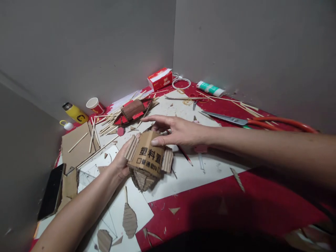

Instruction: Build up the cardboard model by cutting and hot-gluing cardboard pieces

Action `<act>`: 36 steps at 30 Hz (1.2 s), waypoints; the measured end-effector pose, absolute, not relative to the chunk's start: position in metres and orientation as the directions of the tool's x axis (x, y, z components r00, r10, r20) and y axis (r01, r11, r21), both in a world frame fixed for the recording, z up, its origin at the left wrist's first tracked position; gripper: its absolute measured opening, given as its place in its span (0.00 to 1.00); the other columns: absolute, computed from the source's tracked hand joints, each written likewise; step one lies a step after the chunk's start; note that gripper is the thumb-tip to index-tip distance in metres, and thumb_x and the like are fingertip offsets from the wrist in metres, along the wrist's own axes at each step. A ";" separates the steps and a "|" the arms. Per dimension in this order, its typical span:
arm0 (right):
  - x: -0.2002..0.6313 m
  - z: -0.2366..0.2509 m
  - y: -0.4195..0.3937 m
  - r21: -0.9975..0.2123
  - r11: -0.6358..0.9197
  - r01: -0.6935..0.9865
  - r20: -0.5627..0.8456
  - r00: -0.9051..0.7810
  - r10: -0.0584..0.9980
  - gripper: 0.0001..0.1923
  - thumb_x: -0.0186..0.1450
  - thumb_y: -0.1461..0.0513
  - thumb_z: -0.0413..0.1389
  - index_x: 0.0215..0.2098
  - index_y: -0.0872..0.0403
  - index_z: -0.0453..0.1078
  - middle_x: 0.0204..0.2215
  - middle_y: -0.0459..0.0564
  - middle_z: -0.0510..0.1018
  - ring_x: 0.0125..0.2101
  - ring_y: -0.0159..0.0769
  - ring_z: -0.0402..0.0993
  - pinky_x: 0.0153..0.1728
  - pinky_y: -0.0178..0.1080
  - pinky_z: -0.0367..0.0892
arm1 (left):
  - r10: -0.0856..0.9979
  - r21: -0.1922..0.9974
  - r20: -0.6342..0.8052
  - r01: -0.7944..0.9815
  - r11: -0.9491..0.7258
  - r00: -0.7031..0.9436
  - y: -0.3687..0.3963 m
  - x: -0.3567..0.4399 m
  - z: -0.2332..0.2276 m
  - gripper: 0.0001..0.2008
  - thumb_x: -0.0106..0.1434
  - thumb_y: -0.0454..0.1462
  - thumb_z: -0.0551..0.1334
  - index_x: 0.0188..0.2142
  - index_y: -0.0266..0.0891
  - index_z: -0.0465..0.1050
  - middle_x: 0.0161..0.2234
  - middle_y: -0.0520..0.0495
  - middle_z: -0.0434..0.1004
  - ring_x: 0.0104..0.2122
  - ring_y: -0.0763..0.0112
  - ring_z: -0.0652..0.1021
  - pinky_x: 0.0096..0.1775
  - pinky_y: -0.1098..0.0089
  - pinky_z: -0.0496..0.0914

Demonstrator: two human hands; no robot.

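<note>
A small cardboard model boat (151,150) with a curved canopy, printed with black characters, and corrugated flaps at both sides is held up over the white board. My left hand (123,157) is closed around its left side and underside, most of its fingers hidden behind the cardboard. From the right, my right hand (174,131) reaches over the far end; its thumb presses on the canopy, the index finger stretches out past it, and the other fingers bend behind. A cardboard paddle (129,217) on a thin stick lies below on white paper.
A second model boat (133,110) with a red deck stands behind among wooden sticks. Large orange-handled scissors (236,119) lie at right, near a pencil (186,156). Around are a phone (51,190), yellow bottle (76,112), paper cup (95,106), red tissue pack (160,79) and scraps.
</note>
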State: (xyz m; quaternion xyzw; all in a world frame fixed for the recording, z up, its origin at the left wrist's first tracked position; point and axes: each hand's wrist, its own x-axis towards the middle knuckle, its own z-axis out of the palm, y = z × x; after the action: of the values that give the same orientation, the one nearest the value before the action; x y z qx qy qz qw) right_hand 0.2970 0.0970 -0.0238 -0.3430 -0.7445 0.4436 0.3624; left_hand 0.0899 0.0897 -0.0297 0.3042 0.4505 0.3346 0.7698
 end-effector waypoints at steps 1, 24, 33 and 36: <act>0.296 -0.024 0.096 -0.916 0.355 0.188 0.221 -0.504 0.835 0.28 0.61 0.58 0.62 0.59 0.50 0.65 0.33 0.45 0.70 0.34 0.33 0.69 0.35 0.39 0.69 | 0.779 0.770 -0.507 -0.212 0.602 0.369 0.089 0.089 -0.030 0.15 0.65 0.44 0.60 0.36 0.32 0.76 0.24 0.43 0.80 0.21 0.63 0.79 0.26 0.65 0.73; 0.297 -0.003 0.070 -0.437 0.702 0.562 0.424 -0.560 0.712 0.19 0.67 0.55 0.55 0.54 0.52 0.69 0.47 0.58 0.75 0.46 0.46 0.74 0.46 0.51 0.72 | 0.997 0.983 0.047 0.176 -0.056 0.054 -0.002 0.037 -0.030 0.28 0.49 0.31 0.74 0.52 0.44 0.76 0.50 0.44 0.78 0.52 0.61 0.75 0.55 0.71 0.67; 0.291 0.014 0.072 -0.312 0.877 0.366 0.152 -0.892 0.426 0.34 0.64 0.57 0.60 0.66 0.48 0.58 0.63 0.58 0.63 0.62 0.49 0.59 0.59 0.54 0.62 | 0.997 0.999 -0.047 0.007 0.048 -0.057 -0.003 0.043 -0.042 0.24 0.44 0.25 0.74 0.42 0.40 0.82 0.43 0.44 0.82 0.46 0.63 0.79 0.55 0.73 0.67; 0.287 0.011 0.074 -0.303 0.885 0.352 0.121 -0.907 0.402 0.33 0.64 0.58 0.60 0.65 0.54 0.59 0.63 0.61 0.63 0.63 0.47 0.59 0.60 0.52 0.61 | 0.998 0.989 0.022 0.149 -0.014 -0.054 -0.003 0.045 -0.045 0.24 0.44 0.27 0.75 0.42 0.43 0.83 0.42 0.46 0.83 0.44 0.61 0.80 0.55 0.70 0.68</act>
State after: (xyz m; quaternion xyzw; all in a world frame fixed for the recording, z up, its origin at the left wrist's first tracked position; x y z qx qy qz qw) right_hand 0.2869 0.0739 0.0109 -0.1952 -0.9667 0.1386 0.0905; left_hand 0.0451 -0.0032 -0.0450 0.5265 0.5450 0.4794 0.4427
